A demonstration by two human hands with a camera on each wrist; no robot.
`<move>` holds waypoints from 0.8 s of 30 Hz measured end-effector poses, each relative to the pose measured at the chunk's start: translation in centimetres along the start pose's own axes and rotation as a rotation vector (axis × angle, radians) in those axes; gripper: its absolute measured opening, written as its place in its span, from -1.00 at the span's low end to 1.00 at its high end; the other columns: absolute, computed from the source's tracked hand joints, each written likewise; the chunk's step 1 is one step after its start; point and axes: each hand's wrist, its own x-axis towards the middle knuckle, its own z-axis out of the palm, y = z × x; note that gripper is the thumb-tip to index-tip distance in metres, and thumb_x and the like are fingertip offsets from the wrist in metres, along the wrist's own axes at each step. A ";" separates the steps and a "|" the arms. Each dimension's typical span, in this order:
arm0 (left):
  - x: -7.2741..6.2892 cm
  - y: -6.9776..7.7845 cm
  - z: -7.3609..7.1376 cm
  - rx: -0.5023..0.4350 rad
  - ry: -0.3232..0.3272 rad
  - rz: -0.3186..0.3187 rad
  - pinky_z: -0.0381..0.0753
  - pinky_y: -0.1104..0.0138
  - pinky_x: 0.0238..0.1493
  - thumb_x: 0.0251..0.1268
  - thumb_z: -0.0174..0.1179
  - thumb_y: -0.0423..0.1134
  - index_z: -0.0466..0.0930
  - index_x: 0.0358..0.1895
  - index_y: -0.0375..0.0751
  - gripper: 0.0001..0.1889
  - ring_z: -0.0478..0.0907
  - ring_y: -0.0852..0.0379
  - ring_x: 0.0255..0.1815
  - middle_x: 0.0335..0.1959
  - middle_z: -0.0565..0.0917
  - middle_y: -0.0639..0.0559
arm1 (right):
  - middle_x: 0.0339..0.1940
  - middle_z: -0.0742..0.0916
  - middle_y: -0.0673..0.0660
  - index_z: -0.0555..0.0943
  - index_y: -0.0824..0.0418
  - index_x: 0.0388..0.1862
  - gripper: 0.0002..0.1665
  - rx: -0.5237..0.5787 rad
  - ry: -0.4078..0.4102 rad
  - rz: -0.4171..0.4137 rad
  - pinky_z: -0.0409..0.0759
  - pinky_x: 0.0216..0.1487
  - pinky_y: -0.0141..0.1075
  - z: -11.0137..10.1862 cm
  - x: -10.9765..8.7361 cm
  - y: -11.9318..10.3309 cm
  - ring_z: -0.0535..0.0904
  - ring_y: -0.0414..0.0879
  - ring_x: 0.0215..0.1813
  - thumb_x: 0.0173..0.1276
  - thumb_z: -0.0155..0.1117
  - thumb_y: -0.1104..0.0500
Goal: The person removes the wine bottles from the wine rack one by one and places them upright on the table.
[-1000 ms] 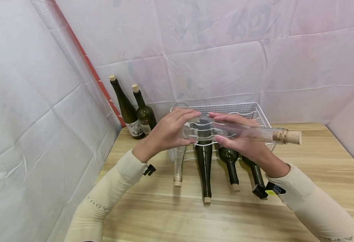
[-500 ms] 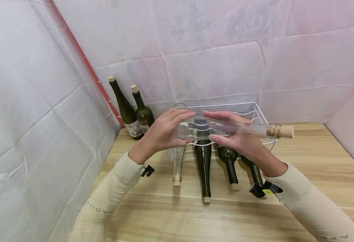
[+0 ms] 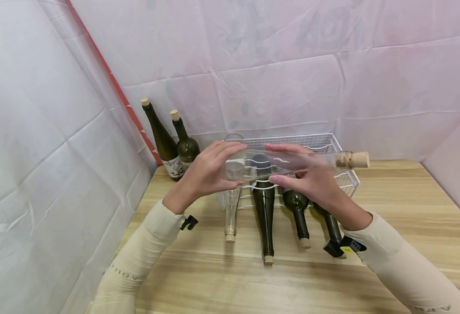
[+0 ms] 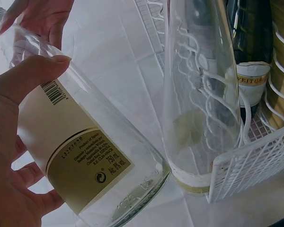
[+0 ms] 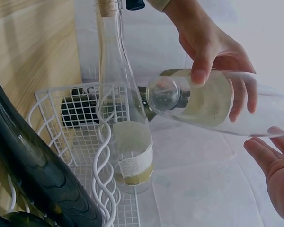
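A corked clear glass wine bottle (image 3: 255,170) lies nearly level in the air over the white wire rack (image 3: 346,158), its cork pointing right. My left hand (image 3: 210,170) grips it near the base, thumb on one side and fingers on the other. Around its shoulder goes my right hand (image 3: 312,176), thumb below and fingers above in the head view. A pale label (image 4: 90,142) with a gold end shows in the left wrist view. Under the left hand, another clear bottle (image 3: 231,213) lies in the rack, neck towards me.
Beside that clear bottle, a long dark bottle (image 3: 266,218), a shorter dark bottle (image 3: 296,203) and one more dark bottle (image 3: 333,224) lie in the rack, necks over the wooden table (image 3: 214,279). Two dark corked bottles, one taller (image 3: 161,139), one shorter (image 3: 187,148), stand at back left.
The held bottle has shifted left, its cork end rising slightly in view. My left hand has moved left with it; my right hand has moved left less, so the bottle's neck sticks out less.
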 end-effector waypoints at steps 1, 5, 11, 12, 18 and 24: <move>-0.1 0.0 0.0 -0.002 0.003 -0.006 0.53 0.19 0.46 -0.05 0.65 -0.03 0.48 0.40 -0.20 -0.11 0.58 -0.03 0.30 0.32 0.65 -0.09 | 0.35 0.66 0.33 0.54 0.30 0.40 -0.20 -0.016 0.005 0.007 0.77 -0.07 -0.33 0.0 0.0 0.0 0.71 -0.28 0.24 0.14 0.49 0.55; -0.5 -0.2 -0.1 -0.006 0.011 -0.029 0.55 0.16 0.43 -0.06 0.65 -0.03 0.48 0.40 -0.22 -0.11 0.58 -0.05 0.29 0.32 0.64 -0.10 | 0.34 0.68 0.27 0.55 0.23 0.41 -0.20 -0.037 0.011 0.032 0.79 -0.17 -0.34 0.0 0.0 0.1 0.71 -0.33 0.22 0.15 0.51 0.51; -0.9 -0.4 -0.1 -0.006 0.026 -0.063 0.63 0.15 0.31 -0.11 0.67 -0.03 0.48 0.39 -0.21 -0.08 0.59 -0.05 0.22 0.30 0.66 -0.10 | 0.34 0.71 0.04 0.51 0.40 0.40 -0.23 0.071 0.000 0.021 0.72 0.14 -0.36 -0.1 0.3 0.6 0.71 -0.27 0.25 0.16 0.46 0.57; -1.0 -0.4 -0.1 -0.005 0.028 -0.068 0.64 0.15 0.28 -0.12 0.67 -0.03 0.48 0.39 -0.21 -0.08 0.59 -0.04 0.21 0.29 0.66 -0.10 | 0.33 0.72 0.01 0.50 0.43 0.39 -0.23 0.097 0.002 0.018 0.70 0.20 -0.35 -0.1 0.3 0.7 0.71 -0.25 0.26 0.16 0.45 0.59; -1.4 -0.8 -0.2 -0.023 0.030 -0.111 0.65 0.12 0.24 -0.10 0.65 -0.08 0.46 0.40 -0.23 -0.09 0.58 -0.06 0.22 0.28 0.65 -0.13 | 0.35 0.70 0.10 0.50 0.57 0.30 -0.29 0.200 0.019 0.012 0.58 0.39 -0.30 -0.1 0.1 1.0 0.67 -0.15 0.34 0.12 0.43 0.64; -2.2 -1.5 0.0 -0.044 0.072 -0.181 0.70 0.09 0.09 -0.16 0.67 -0.12 0.46 0.38 -0.24 -0.08 0.59 -0.09 0.14 0.22 0.66 -0.17 | 0.35 0.68 0.24 0.49 0.53 0.30 -0.32 0.181 0.017 0.049 0.58 0.40 -0.31 0.0 -0.3 1.3 0.64 -0.12 0.38 0.16 0.43 0.61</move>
